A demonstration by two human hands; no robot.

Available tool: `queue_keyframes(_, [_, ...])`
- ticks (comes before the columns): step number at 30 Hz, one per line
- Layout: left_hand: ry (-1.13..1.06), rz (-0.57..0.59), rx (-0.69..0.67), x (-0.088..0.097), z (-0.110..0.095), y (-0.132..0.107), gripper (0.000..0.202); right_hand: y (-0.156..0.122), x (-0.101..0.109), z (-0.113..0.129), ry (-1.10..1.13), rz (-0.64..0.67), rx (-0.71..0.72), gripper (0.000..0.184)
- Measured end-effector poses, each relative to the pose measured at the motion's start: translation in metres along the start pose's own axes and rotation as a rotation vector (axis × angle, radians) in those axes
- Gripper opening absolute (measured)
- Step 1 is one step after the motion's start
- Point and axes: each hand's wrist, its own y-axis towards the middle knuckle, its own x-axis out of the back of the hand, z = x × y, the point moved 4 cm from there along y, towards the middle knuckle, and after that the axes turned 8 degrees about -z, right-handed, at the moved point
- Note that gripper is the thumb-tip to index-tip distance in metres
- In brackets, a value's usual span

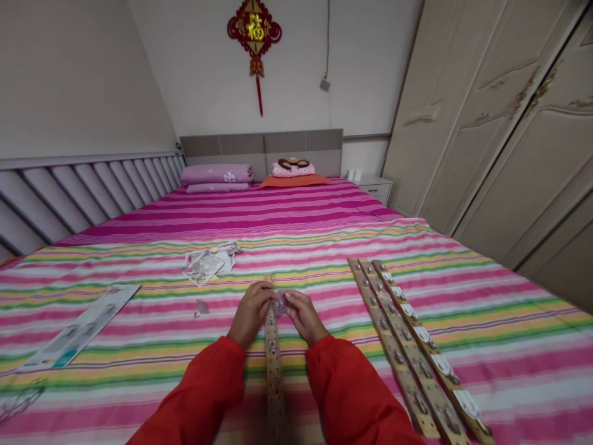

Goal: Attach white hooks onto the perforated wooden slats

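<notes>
Both my hands meet over the far end of a long wooden strip (273,364) with metal hooks, lying on the striped bedsheet (139,309). My left hand (250,315) and my right hand (303,316) pinch a small clear plastic piece (279,303) between their fingertips, right above the strip. Red sleeves cover both forearms.
Three more hooked wooden strips (407,340) lie side by side to the right. A pile of clear plastic wrappers (208,262) sits ahead left, a small clear piece (201,307) near it, a printed card (78,327) at far left. Pillows lie by the headboard; a wardrobe stands right.
</notes>
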Motion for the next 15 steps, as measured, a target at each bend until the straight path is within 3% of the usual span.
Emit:
queue_keyframes(7, [-0.104,-0.103,0.217,-0.004,0.011,0.004,0.016,-0.001,-0.002,0.003,-0.004,0.05,-0.009,0.026])
queue_keyframes(15, [-0.014,-0.131,0.345,-0.006,0.018,0.009,0.011,-0.002,-0.004,0.0,-0.036,0.1,-0.062,0.057])
